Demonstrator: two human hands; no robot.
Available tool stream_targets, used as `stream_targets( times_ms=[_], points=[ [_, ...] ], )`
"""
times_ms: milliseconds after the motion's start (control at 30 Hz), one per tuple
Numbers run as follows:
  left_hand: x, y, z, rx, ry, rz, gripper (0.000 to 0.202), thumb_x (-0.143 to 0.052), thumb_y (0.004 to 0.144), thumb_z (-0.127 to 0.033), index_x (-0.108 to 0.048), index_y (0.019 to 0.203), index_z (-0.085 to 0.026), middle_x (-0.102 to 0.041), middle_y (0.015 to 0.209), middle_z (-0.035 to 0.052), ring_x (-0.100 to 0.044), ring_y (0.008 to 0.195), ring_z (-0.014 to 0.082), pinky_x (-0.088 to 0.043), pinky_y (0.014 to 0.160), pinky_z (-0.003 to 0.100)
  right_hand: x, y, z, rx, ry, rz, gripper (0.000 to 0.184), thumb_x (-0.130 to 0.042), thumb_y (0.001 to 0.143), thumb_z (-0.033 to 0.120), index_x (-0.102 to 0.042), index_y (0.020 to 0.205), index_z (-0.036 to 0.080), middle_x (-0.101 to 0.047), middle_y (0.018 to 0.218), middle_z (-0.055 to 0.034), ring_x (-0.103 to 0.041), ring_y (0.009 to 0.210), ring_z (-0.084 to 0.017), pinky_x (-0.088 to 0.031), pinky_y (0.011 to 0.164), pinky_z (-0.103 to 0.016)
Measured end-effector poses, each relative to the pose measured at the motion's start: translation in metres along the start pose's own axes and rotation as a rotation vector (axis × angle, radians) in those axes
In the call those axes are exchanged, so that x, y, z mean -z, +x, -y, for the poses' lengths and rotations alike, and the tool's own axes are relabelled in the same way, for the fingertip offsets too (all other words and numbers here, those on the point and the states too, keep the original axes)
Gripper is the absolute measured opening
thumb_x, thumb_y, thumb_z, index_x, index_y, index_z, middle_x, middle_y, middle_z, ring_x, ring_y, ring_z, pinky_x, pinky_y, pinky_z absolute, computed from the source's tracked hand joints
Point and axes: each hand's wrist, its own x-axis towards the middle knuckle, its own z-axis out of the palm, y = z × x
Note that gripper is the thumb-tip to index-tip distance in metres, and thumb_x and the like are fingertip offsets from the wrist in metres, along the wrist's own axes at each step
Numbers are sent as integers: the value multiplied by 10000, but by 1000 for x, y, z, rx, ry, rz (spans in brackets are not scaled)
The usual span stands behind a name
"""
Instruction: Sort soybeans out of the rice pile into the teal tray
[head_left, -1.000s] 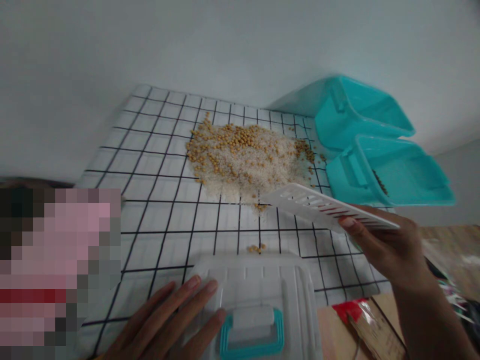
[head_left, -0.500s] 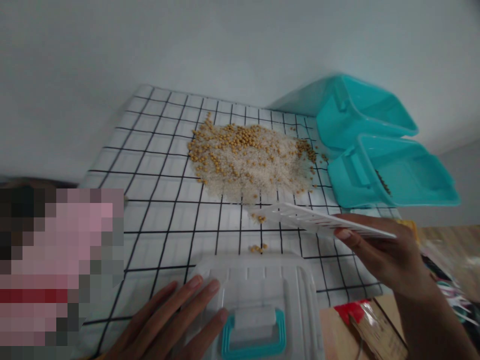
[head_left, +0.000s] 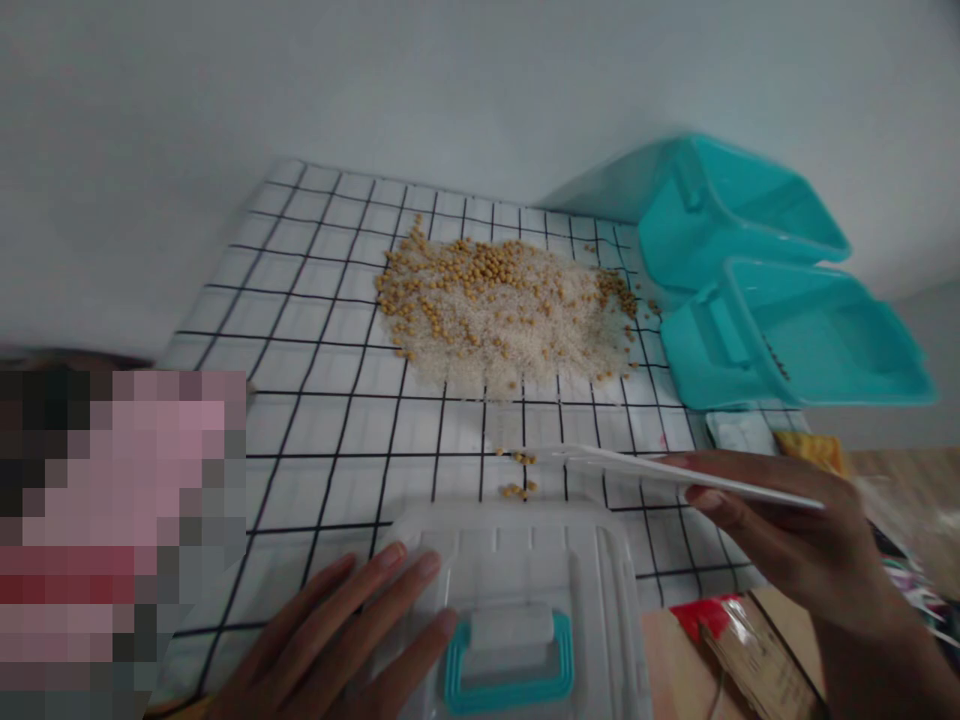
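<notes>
My right hand (head_left: 795, 525) grips a thin white slotted plastic panel (head_left: 697, 475), seen nearly edge-on; its exact kind I cannot make out. The panel's far end is beside a few loose yellow beans (head_left: 519, 490), which look like soybeans. My left hand (head_left: 337, 630) lies with spread fingers on the left side of a translucent lidded box (head_left: 600, 600) with a turquoise handle (head_left: 566, 660). Beyond both hands, a heap of white rice-like grains (head_left: 517, 350) mixed with yellow beans (head_left: 491, 262) spreads over the white checked cloth (head_left: 300, 400).
Two turquoise bins (head_left: 705, 345) (head_left: 667, 220) stand at the back right; the nearer has a few small bits inside. A red-and-brown packet (head_left: 757, 650) lies at front right, near a yellow item (head_left: 810, 452). Someone's blurred-out figure (head_left: 150, 480) is at left. A pale wall rises behind.
My right hand has drawn the white slotted panel back toward me and slightly right, away from the heap. The left hand stays on the box.
</notes>
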Motion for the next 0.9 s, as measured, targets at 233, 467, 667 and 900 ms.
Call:
stream_targets(
  times_ms=[233,467,667,900],
  points=[
    [1,1,-2,32,-21,11,393,-398,1040,-214,-716,1242,-328,-650,1411,-18,-541,1369,210,-322,1231,413,4,-6,2,-33,-8,8,399,-668,944,177,-681,1259,421,-769,1155,127,-761,979,-92,-591,879,-125],
    [3,0,-2,36,-34,29,390,-401,1036,-228,-697,1273,-318,-627,1438,-12,-507,1400,229,-301,1247,436,5,-8,1,-35,19,20,403,-664,932,167,-692,1246,417,-772,1144,129,-767,965,-99,-611,848,-139],
    [4,-1,0,-2,-3,54,440,-414,1006,-133,-687,1283,-339,-601,1466,-30,-485,1421,215,-304,1249,424,3,-13,1,-42,52,37,405,-679,913,161,-706,1247,390,-777,1140,90,-774,972,-153,-642,849,-210],
    [5,-1,-5,39,18,67,401,-427,1026,-152,-700,1248,-344,-612,1452,-40,-496,1410,213,-313,1244,426,7,-17,-3,4,78,92,410,-653,920,152,-690,1274,354,-765,1179,71,-761,1026,-161,-637,892,-231]
  ],
)
